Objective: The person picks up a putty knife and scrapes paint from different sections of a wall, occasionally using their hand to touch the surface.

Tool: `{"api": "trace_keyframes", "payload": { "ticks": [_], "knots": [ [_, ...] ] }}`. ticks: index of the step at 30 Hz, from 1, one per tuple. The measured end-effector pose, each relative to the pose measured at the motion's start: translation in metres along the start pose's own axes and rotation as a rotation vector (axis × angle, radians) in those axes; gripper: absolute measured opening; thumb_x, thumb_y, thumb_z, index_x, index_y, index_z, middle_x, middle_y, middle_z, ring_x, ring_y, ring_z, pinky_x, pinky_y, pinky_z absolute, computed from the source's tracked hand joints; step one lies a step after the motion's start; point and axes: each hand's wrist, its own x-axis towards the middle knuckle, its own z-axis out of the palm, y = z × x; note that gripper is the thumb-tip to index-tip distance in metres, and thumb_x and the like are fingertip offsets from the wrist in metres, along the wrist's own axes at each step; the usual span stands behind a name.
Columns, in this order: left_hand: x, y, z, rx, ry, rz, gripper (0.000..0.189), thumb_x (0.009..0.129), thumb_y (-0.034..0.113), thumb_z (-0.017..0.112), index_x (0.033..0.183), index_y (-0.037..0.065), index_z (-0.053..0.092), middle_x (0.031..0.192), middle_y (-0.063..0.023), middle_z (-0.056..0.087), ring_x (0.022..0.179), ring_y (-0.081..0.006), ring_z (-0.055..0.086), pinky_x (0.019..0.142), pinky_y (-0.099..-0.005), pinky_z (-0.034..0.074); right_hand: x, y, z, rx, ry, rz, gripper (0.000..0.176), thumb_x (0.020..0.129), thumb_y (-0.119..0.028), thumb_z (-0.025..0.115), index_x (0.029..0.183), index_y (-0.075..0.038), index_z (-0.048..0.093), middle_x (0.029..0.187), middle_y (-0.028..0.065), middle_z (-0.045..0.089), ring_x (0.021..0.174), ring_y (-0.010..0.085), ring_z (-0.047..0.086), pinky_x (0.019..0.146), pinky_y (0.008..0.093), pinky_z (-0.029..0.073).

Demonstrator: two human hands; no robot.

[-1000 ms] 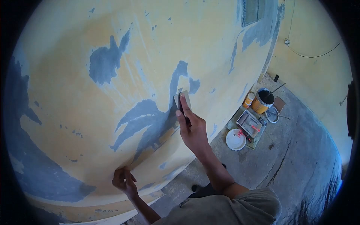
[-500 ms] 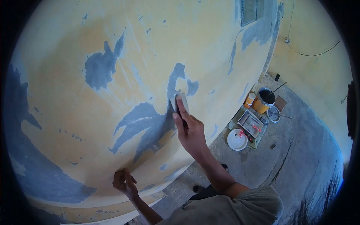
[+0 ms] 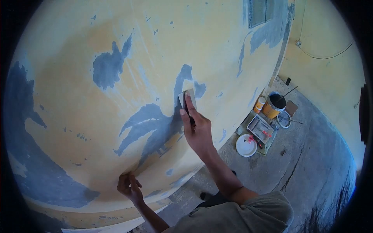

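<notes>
My right hand (image 3: 199,132) grips a putty knife (image 3: 181,99), its fingers and thumb along the tool and the blade against the wall. Yellow paint (image 3: 217,42) covers much of this wall, and grey bare patches show through it. Under the blade lies one branching grey patch (image 3: 155,134). Lower on the left, my left hand (image 3: 130,187) is close to the wall with its fingers curled in, below the lower end of that patch. No object shows in it.
On the concrete floor (image 3: 268,174) at the right stand a bucket (image 3: 270,110) with a stick in it, a small orange-and-white tub (image 3: 259,104), a paint tray (image 3: 259,127), a white round lid or plate (image 3: 246,146) and a round grey dish (image 3: 284,120). A barred window (image 3: 260,12) is at the top.
My right hand and the putty knife have shifted slightly up the wall. The left hand stays in about the same place.
</notes>
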Motion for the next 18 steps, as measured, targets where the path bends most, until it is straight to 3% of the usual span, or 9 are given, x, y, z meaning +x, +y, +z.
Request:
{"api": "trace_keyframes", "payload": {
  "ticks": [2, 18],
  "knots": [
    [-0.001, 0.000, -0.001, -0.027, 0.002, -0.003, 0.012, 0.088, 0.004, 0.062, 0.076, 0.001, 0.058, 0.051, -0.0008, 0.050, 0.037, -0.0062, 0.045, 0.037, -0.0220, 0.030, -0.009, 0.002, 0.003, -0.023, 0.016, -0.052, 0.046, 0.099, -0.016, 0.055, 0.142, -0.007, 0.045, 0.058, 0.0067, 0.046, 0.049, 0.0084, 0.039, 0.049, 0.0233, 0.038],
    [-0.002, -0.003, -0.001, -0.011, 0.000, -0.010, 0.011, 0.088, 0.001, 0.060, 0.077, 0.000, 0.059, 0.053, -0.0014, 0.051, 0.037, -0.0069, 0.046, 0.036, -0.0224, 0.031, 0.003, 0.000, 0.008, -0.032, 0.116, -0.078, 0.046, 0.099, -0.018, 0.055, 0.142, -0.007, 0.045, 0.055, 0.0045, 0.042, 0.049, 0.0072, 0.038, 0.048, 0.0236, 0.037]
  ]
}}
